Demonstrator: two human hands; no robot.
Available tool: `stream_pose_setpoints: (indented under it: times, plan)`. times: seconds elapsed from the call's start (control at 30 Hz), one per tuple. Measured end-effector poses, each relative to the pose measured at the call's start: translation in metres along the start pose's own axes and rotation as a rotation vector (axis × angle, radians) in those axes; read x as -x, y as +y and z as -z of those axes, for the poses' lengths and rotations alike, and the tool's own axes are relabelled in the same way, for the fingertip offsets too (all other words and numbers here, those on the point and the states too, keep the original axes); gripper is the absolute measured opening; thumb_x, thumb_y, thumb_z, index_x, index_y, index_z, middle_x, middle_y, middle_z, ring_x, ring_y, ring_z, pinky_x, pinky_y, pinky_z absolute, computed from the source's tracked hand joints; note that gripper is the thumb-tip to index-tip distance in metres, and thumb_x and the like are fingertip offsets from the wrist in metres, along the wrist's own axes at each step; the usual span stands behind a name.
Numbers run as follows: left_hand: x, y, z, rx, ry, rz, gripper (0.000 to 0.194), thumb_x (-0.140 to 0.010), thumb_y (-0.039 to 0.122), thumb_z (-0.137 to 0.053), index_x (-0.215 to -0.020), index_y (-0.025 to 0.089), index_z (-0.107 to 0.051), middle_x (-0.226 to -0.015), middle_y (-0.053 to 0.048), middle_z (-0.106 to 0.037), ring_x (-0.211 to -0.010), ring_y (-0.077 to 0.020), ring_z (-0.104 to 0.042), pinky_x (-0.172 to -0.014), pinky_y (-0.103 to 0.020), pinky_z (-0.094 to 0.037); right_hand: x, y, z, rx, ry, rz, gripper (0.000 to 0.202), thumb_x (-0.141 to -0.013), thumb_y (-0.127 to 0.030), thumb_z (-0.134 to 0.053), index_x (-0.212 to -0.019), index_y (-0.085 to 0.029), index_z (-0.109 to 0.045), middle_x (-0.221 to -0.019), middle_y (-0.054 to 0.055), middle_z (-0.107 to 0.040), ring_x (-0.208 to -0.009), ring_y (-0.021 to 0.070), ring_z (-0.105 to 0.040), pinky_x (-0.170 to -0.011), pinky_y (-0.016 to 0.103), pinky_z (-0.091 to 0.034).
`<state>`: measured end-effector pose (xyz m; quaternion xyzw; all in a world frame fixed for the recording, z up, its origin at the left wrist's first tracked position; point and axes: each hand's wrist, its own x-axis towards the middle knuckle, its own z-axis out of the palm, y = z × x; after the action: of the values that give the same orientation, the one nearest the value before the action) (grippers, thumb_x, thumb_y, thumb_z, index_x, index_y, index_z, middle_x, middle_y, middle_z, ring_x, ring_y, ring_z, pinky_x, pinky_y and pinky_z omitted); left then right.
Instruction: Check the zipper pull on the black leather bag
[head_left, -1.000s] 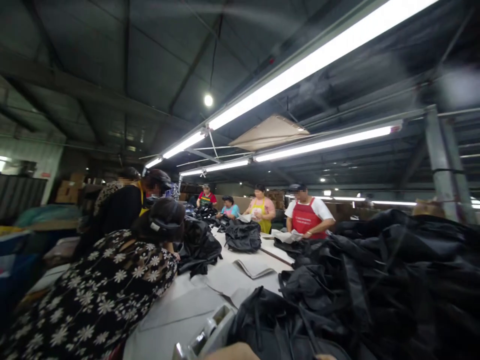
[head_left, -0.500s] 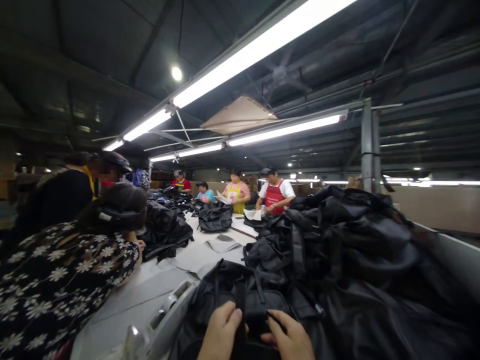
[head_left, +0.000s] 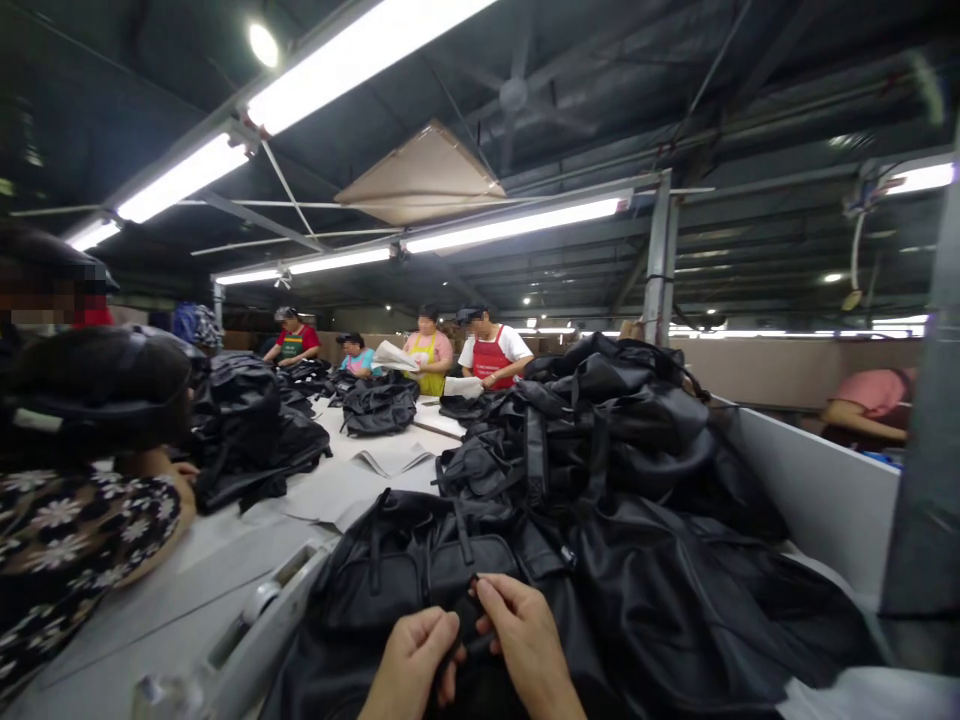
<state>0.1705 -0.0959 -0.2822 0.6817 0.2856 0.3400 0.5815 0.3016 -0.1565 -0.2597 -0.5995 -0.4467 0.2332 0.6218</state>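
A black backpack (head_left: pixel 375 585) with front pockets lies in front of me, close to my body. Over it, both hands pinch a short black strap (head_left: pixel 466 612). My left hand (head_left: pixel 412 655) is closed on the strap's lower part, thumb on top. My right hand (head_left: pixel 525 640) grips its upper end between thumb and forefinger. Whether the strap is joined to the backpack is hidden by the fingers and the dark material.
A pale machine (head_left: pixel 247 620) with shiny metal parts stands at left. Black bags pile up (head_left: pixel 615 430) on the right, beside a white panel (head_left: pixel 817 490). A person in a flowered top (head_left: pixel 82 560) sits close at left. Several people work across the white table (head_left: pixel 337 485).
My view has turned rightward, so the scene shifts left. My hands have come closer together, and the right hand has risen slightly with the strap end.
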Motion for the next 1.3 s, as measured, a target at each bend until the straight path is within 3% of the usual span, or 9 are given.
stream_pose_setpoints:
  times: [0.13,0.23,0.33,0.5,0.7,0.87,1.03,1.2,1.3]
  plan:
    - [0.003,-0.003,-0.005,-0.03,0.053,-0.005,0.071,-0.063,0.09,-0.05,-0.058,0.019,-0.052,-0.038,0.004,-0.045,-0.036,-0.0094,-0.036,-0.042,-0.023,-0.025,0.005,-0.002,-0.007,0.055,-0.088,0.015,0.039,-0.082,-0.05,-0.054,-0.088,-0.019,-0.078,-0.076,0.008,-0.073,-0.064,0.0245,-0.065,-0.05,0.031,-0.047]
    - [0.007,-0.005,-0.005,-0.062,0.128,-0.061,0.067,-0.072,0.085,-0.047,-0.059,0.019,-0.051,-0.042,0.003,-0.048,-0.04,-0.0109,-0.041,-0.045,-0.023,-0.031,0.008,-0.005,-0.009,0.114,-0.112,0.034,0.04,-0.083,-0.049,-0.054,-0.095,-0.019,-0.078,-0.086,0.01,-0.075,-0.069,0.0259,-0.066,-0.057,0.033,-0.05]
    - [0.01,-0.01,-0.004,-0.063,0.194,-0.1,0.063,-0.079,0.08,-0.046,-0.062,0.019,-0.054,-0.047,0.002,-0.053,-0.045,-0.0129,-0.048,-0.048,-0.023,-0.036,0.01,-0.009,-0.01,0.09,-0.122,0.023,0.046,-0.083,-0.056,-0.054,-0.098,-0.019,-0.078,-0.079,0.009,-0.073,-0.069,0.0258,-0.065,-0.06,0.034,-0.051]
    - [0.012,-0.013,-0.004,-0.084,0.22,-0.108,0.061,-0.081,0.077,-0.046,-0.063,0.02,-0.054,-0.049,0.001,-0.055,-0.045,-0.0138,-0.051,-0.047,-0.023,-0.038,0.01,-0.012,-0.011,-0.09,-0.144,-0.056,0.055,-0.08,-0.067,-0.055,-0.083,-0.017,-0.077,-0.069,0.006,-0.068,-0.065,0.0227,-0.062,-0.056,0.03,-0.047]
    - [0.019,-0.007,-0.006,-0.066,0.222,-0.143,0.053,-0.084,0.067,-0.052,-0.063,0.02,-0.052,-0.048,0.003,-0.05,-0.046,-0.0121,-0.048,-0.048,-0.022,-0.037,0.009,-0.009,-0.01,-0.176,-0.203,-0.078,0.043,-0.071,-0.058,-0.071,-0.065,-0.015,-0.071,-0.06,0.001,-0.062,-0.06,0.017,-0.056,-0.06,0.028,-0.046]
    - [0.026,-0.009,-0.009,0.142,0.286,-0.19,0.039,-0.081,0.058,-0.065,-0.082,0.022,-0.048,-0.054,0.006,-0.052,-0.05,-0.0109,-0.048,-0.049,-0.02,-0.039,0.01,-0.012,-0.01,-0.336,-0.253,-0.16,0.03,-0.064,-0.042,-0.079,-0.074,-0.014,-0.072,-0.067,0.001,-0.066,-0.062,0.0156,-0.058,-0.062,0.028,-0.047]
    - [0.026,-0.009,-0.004,0.173,0.227,-0.19,0.048,-0.082,0.057,-0.064,-0.11,0.018,-0.054,-0.068,0.002,-0.059,-0.062,-0.0146,-0.055,-0.054,-0.022,-0.046,0.013,-0.018,-0.011,-0.333,-0.306,-0.132,0.02,-0.067,-0.033,-0.074,-0.072,-0.014,-0.069,-0.062,-0.001,-0.063,-0.055,0.0123,-0.055,-0.056,0.024,-0.043]
    - [0.021,-0.007,0.006,0.239,0.168,-0.17,0.04,-0.081,0.054,-0.066,-0.094,0.016,-0.065,-0.067,0.001,-0.06,-0.059,-0.0133,-0.052,-0.054,-0.023,-0.044,0.015,-0.02,-0.009,-0.31,-0.351,-0.141,0.03,-0.069,-0.042,-0.075,-0.076,-0.014,-0.068,-0.065,0.0,-0.064,-0.06,0.0137,-0.059,-0.061,0.026,-0.048]
    - [0.02,-0.013,0.012,0.359,0.18,-0.162,0.03,-0.079,0.046,-0.07,-0.088,0.017,-0.068,-0.071,0.0,-0.063,-0.066,-0.0142,-0.054,-0.063,-0.023,-0.043,0.013,-0.012,-0.009,-0.344,-0.283,-0.195,0.042,-0.063,-0.052,-0.08,-0.077,-0.015,-0.066,-0.072,0.002,-0.065,-0.071,0.0171,-0.065,-0.066,0.028,-0.053]
